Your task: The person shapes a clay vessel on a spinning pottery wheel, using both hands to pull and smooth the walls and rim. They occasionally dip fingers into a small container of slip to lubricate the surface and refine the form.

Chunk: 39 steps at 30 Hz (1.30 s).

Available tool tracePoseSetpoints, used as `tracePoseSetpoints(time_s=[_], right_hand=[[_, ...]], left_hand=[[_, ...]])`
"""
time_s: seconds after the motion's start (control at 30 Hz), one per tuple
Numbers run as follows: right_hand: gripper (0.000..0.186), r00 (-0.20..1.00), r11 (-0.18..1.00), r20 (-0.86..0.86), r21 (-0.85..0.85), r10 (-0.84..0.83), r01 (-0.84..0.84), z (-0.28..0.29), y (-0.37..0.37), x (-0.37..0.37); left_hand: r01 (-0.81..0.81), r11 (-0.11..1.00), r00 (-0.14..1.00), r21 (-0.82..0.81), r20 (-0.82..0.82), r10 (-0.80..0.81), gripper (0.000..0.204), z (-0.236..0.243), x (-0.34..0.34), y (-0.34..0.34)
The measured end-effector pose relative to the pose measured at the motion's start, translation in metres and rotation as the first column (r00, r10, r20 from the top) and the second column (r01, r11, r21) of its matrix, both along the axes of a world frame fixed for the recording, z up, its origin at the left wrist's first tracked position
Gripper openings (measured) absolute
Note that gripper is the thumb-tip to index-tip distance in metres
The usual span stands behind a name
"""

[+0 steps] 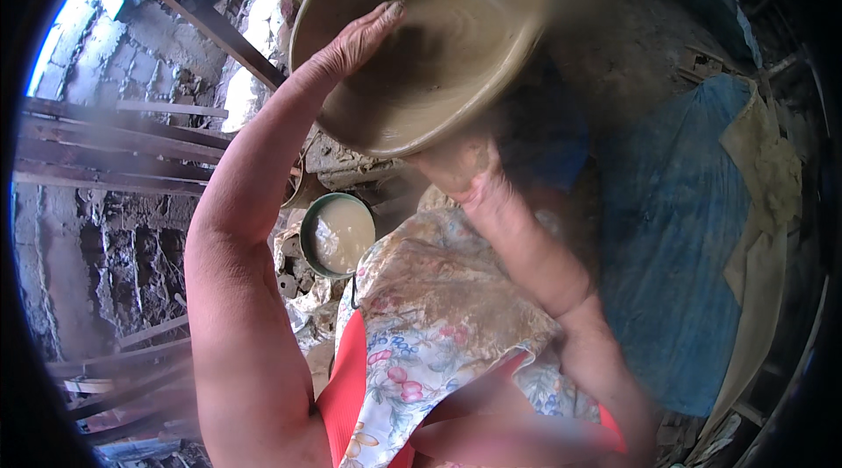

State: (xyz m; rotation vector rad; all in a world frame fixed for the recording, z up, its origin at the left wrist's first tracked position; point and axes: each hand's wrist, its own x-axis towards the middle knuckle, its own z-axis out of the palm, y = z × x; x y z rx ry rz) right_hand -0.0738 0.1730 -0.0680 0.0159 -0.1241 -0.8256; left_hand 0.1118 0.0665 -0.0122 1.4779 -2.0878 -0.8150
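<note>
A wide, wet clay basin (465,25) fills the top middle, tilted so that its grey-brown inside shows. Over its left rim reaches my left hand (367,34), fingers stretched out close together against the inner wall. No tool shows in that hand, though its palm side is hidden. My right hand (460,165) is at the outer wall, just under the near rim, smeared with clay. Its fingers are blurred and partly behind the basin, so their grip does not show. What the basin stands on is hidden.
A dark green bucket (340,235) of cloudy water stands left of my clay-stained floral apron (438,275). Wooden rails (114,148) run along the left, before a rough block wall. A blue cloth (675,257) hangs over a pale sheet at right. A wooden beam (197,12) slants at upper left.
</note>
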Motion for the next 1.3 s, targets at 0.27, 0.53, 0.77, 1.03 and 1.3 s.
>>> tracePoseSetpoints(time_s=[0.27, 0.53, 0.77, 1.03, 1.3], right_hand=[[0.053, 0.992, 0.997, 0.127, 0.077, 0.01, -0.02, 0.0, 0.001, 0.005], [0.058, 0.924, 0.939, -0.316, -0.325, -0.217, 0.11, 0.007, 0.006, -0.006], [0.051, 0.941, 0.944, -0.256, -0.301, -0.219, 0.138, 0.011, 0.004, -0.005], [0.042, 0.991, 0.998, 0.125, 0.052, -0.04, 0.034, -0.006, 0.002, 0.003], [0.044, 0.984, 0.932, 0.012, -0.319, -0.176, 0.171, -0.013, -0.006, 0.004]], left_hand=[[0.301, 0.924, 0.691, 0.237, -0.721, -0.04, 0.056, -0.033, -0.092, 0.017], [0.016, 0.993, 1.0, 0.121, 0.004, -0.017, 0.063, -0.005, -0.03, 0.021], [-0.034, 0.964, 0.924, 0.265, -0.359, 0.131, 0.049, -0.011, -0.066, 0.054], [0.123, 0.991, 0.949, 0.051, -0.298, -0.102, 0.061, 0.03, -0.137, 0.055], [0.191, 0.977, 0.92, 0.096, 0.329, -0.212, 0.071, 0.005, -0.048, 0.099]])
